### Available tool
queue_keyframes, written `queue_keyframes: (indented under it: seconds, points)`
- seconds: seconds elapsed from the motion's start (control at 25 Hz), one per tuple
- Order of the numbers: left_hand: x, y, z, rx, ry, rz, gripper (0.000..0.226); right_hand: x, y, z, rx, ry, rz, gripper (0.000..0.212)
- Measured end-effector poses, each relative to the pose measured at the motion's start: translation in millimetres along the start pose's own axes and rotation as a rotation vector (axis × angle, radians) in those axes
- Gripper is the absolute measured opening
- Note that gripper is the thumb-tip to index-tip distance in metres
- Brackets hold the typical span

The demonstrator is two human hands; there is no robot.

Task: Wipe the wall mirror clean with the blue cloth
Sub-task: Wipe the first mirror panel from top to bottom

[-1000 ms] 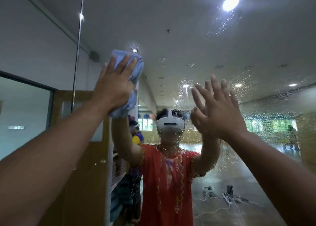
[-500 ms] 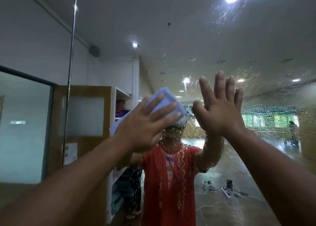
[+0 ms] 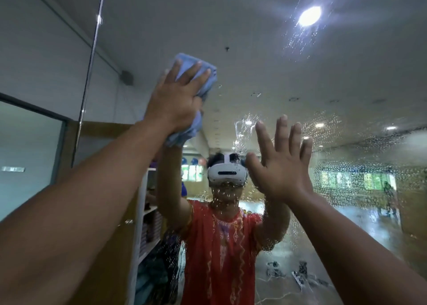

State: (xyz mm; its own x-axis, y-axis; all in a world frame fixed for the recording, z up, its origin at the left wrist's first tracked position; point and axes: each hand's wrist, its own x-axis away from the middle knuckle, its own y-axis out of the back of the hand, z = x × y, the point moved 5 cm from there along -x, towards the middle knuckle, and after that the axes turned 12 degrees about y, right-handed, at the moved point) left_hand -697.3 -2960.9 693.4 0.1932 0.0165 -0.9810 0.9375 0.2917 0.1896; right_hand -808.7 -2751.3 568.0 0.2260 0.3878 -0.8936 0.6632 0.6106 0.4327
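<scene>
Head view: at eleven o'clock, left hand, fingers straight and spread, pressing blue cloth flat on wall mirror for broad contact. At three o'clock, right hand, fingers apart, bracing near unwiped droplets.

Left hand with the crumpled light-blue cloth is back up. Half a second ago it pressed low at centre, over the reflected white headset. Now it presses high and left on the droplet-speckled wall mirror, close to its spot a second ago. Headset reflection uncovered again. Cloth tail now hangs bunched under the palm; it lay flatter before.
</scene>
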Motion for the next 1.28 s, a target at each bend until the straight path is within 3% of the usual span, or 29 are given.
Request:
queue_keyframes:
  seconds: [0.12, 0.24, 0.4, 0.52, 0.6, 0.72, 0.92, 1.04, 1.28]
  points:
    - [15, -11, -47, -0.017, -0.084, -0.036, 0.068, -3, 1, -1, -0.004, -0.008, 0.011, 0.069]
    - [85, -27, -65, -0.018, -0.245, -0.061, 0.068, -1, 1, -1, -0.011, -0.008, 0.011, 0.069]
    - [186, -42, -26, -0.042, -0.437, 0.009, 0.069, -1, 4, -2, -0.003, -0.003, 0.033, 0.070]
    - [182, -33, 28, -0.097, -0.514, 0.019, 0.061, -1, 4, -2, -0.001, 0.001, 0.058, 0.070]
    - [148, -24, 47, -0.138, -0.464, 0.015, 0.062, -1, 4, -1, -0.002, 0.007, 0.060, 0.069]
    - [72, -10, 49, -0.132, -0.241, 0.018, 0.070, -1, 2, -1, -0.006, 0.009, 0.052, 0.069]
    - [4, -8, -21, 0.022, 0.070, 0.005, 0.069, -1, 0, -2, -0.005, 0.005, 0.033, 0.068]
    - [30, -17, -53, -0.019, -0.015, -0.041, 0.068, -2, -1, -2, 0.001, 0.005, 0.037, 0.069]
    - [123, -33, -45, -0.041, -0.193, 0.014, 0.071, 0, 8, -2, 0.012, 0.032, 0.102, 0.081]
